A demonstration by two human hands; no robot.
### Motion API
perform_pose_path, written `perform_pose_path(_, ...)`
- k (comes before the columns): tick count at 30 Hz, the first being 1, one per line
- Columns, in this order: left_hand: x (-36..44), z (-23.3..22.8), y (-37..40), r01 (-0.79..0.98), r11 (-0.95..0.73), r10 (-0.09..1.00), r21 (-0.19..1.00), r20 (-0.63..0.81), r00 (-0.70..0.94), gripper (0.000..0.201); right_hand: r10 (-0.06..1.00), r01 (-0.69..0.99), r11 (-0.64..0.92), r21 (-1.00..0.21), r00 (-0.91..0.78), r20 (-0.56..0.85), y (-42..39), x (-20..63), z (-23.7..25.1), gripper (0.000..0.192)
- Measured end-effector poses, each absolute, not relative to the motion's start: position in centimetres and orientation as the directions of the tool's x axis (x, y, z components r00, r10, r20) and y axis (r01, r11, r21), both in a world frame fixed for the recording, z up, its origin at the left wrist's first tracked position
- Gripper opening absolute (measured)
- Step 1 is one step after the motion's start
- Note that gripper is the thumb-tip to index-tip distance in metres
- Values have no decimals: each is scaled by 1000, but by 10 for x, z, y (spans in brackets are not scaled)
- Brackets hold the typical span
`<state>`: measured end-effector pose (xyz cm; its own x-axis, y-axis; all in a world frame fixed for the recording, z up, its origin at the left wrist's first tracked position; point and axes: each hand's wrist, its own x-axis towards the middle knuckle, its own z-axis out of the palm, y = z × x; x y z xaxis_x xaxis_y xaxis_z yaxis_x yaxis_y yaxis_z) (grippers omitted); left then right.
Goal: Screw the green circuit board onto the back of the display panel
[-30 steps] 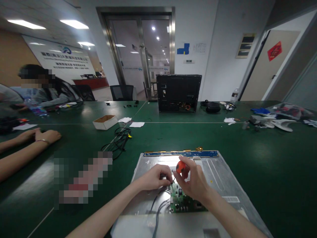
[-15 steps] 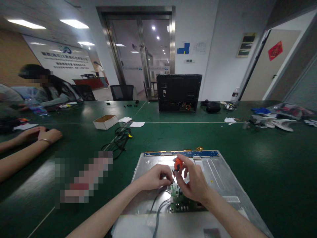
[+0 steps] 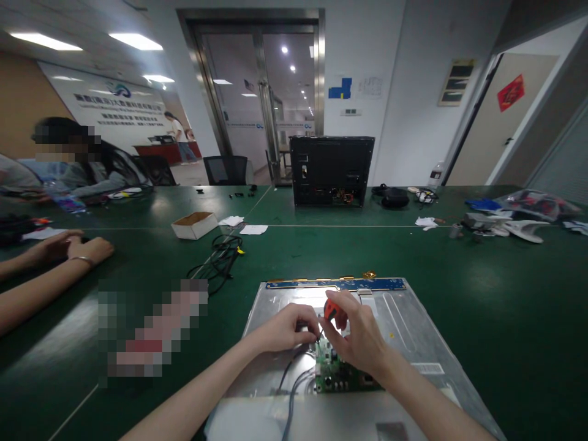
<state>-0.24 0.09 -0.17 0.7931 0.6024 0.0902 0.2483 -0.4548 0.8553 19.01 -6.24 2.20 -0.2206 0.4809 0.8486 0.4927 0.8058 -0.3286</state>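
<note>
A silver metal display panel lies flat on the green table in front of me, with a blue strip board along its far edge. A small green circuit board sits on the panel near me, with grey cables running from it. My right hand grips an orange-handled screwdriver, its tip down at the board's far corner. My left hand pinches at the same spot beside the tip; what it holds is too small to tell.
A black monitor housing stands upright across the table. A small cardboard box, white papers and a coil of black cable lie to the left. Another person's forearms rest at the left edge. Plastic parts and bags clutter the far right.
The orange screwdriver handle has turned slightly between my right fingers. Both hands stay at the same spot on the board.
</note>
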Motion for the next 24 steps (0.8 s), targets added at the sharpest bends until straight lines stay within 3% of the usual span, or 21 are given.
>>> perform_pose_path(10,-2,-1,0,260,-484,594,836,96,799,11,501,439,822,-363,-254,827,-64,191,22,55)
perform_pose_path(24,-4,-1,2,257,-501,583,826,103,806,10,451,477,829,-293,-259,854,-62,192,21,39)
